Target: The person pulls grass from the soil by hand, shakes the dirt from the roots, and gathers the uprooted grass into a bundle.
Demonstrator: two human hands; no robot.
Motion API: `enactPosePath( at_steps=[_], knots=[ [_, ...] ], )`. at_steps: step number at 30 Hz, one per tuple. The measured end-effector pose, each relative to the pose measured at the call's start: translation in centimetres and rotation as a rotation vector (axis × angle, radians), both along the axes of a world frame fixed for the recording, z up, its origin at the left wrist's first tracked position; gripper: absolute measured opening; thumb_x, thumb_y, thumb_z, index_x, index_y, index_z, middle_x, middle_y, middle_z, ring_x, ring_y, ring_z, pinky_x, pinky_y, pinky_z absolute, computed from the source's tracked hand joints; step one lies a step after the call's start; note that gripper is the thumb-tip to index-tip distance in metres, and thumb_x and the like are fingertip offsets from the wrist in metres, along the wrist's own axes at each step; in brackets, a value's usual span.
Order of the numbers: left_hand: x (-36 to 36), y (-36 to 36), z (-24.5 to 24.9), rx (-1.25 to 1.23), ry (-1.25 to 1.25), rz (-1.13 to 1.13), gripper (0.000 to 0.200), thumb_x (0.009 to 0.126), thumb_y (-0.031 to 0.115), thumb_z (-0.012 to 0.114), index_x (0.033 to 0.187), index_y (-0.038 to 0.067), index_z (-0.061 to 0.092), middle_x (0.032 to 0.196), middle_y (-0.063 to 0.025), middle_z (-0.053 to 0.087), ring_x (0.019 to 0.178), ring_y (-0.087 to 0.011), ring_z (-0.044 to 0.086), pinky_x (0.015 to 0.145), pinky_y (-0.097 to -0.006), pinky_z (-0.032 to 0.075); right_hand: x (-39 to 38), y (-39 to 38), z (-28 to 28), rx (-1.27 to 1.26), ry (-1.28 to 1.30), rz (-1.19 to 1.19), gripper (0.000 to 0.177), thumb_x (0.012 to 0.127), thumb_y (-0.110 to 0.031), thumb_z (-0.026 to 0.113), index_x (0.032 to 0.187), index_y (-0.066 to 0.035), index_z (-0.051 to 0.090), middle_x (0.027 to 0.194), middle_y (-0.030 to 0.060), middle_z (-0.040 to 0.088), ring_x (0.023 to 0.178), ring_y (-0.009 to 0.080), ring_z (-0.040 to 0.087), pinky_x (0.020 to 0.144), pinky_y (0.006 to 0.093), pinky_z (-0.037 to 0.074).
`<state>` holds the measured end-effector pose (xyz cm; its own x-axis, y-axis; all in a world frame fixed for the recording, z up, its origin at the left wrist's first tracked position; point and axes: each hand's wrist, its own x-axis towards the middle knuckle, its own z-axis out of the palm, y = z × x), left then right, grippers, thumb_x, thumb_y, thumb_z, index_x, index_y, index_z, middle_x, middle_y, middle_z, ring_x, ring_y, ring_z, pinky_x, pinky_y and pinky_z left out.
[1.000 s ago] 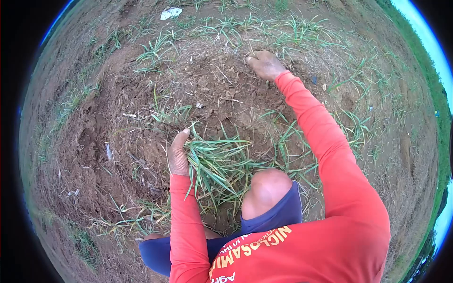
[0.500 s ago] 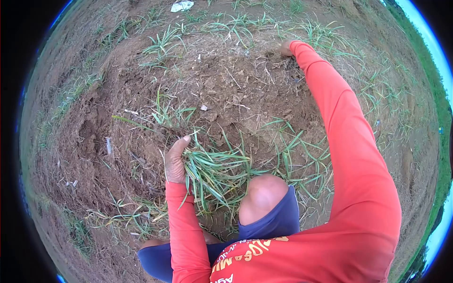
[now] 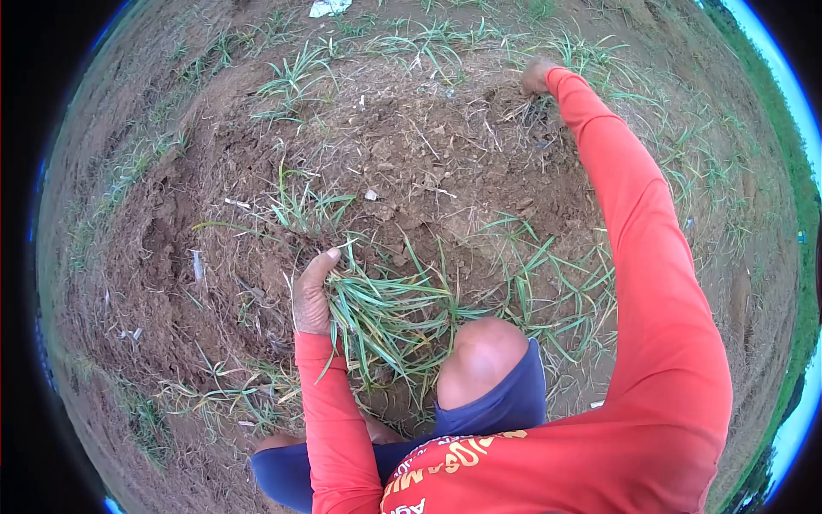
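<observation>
My left hand (image 3: pixel 312 298) is closed around a thick bunch of long green grass-like plants (image 3: pixel 390 313), thumb uppermost, beside my bent knee. The blades fan out to the right of the palm. Far out at the upper right, my right hand (image 3: pixel 537 77) is low at the soil beside a grassy tuft (image 3: pixel 586 56). It looks curled, with its fingertips hidden; whatever is in it cannot be made out. Dry stalks or roots (image 3: pixel 535 111) show just below it.
Loose brown soil (image 3: pixel 428 171) with dry straw spreads ahead. A small green tuft (image 3: pixel 308 206) stands beyond my left hand, and more green blades (image 3: pixel 548 283) lie right of my knee (image 3: pixel 484 355). A whitish scrap (image 3: pixel 330 8) lies at the top.
My right hand has shifted slightly right and away from me, and more dry stalks or roots show beneath it. My left hand, still around the bunch, has moved slightly left.
</observation>
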<state>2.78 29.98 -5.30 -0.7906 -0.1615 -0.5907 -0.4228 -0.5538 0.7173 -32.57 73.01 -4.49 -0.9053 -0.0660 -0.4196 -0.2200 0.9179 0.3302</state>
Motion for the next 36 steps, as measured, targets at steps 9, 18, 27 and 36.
enactPosePath(
  at_steps=[9,18,27,36],
  knots=[
    [-0.8,-0.3,-0.8,0.057,0.034,-0.048,0.020,0.088,0.017,0.074,0.098,0.001,0.072,0.086,-0.0099,0.073,0.071,-0.0199,0.071,0.064,-0.0322,0.059,2.2,2.6,11.8,-0.690,0.222,-0.161,0.036,0.082,-0.032,0.081,0.086,0.003,0.073,0.077,0.0118,0.064,0.071,0.0226,0.058,0.067,0.0416,0.048],
    [0.3,0.0,0.0,0.151,0.044,-0.115,0.018,0.089,0.014,0.072,0.100,0.001,0.070,0.086,-0.0100,0.073,0.067,-0.0201,0.071,0.060,-0.0320,0.060,9.3,1.5,5.8,-0.931,0.030,-0.356,0.038,0.088,-0.040,0.078,0.100,-0.004,0.073,0.073,-0.0030,0.055,0.055,0.0085,0.043,0.047,0.0304,0.031],
    [1.0,0.4,-1.3,0.378,0.132,-0.205,0.026,0.093,0.023,0.075,0.112,0.005,0.068,0.093,-0.0071,0.073,0.073,-0.0185,0.072,0.065,-0.0339,0.062,20.0,-6.8,10.6,-1.770,-0.383,-0.344,0.011,0.101,-0.025,0.068,0.105,-0.014,0.067,0.076,-0.0122,0.047,0.056,-0.0011,0.031,0.046,0.0184,0.022],
    [2.3,3.9,-3.7,0.532,0.317,-0.115,0.061,0.090,0.050,0.077,0.131,0.008,0.060,0.116,-0.0046,0.066,0.100,-0.0176,0.066,0.088,-0.0366,0.058,32.9,-24.3,1.4,-1.190,0.000,0.134,0.036,0.099,-0.033,0.060,0.112,0.002,0.063,0.110,0.0150,0.067,0.107,0.0315,0.061,0.094,0.0484,0.047]
  ],
)
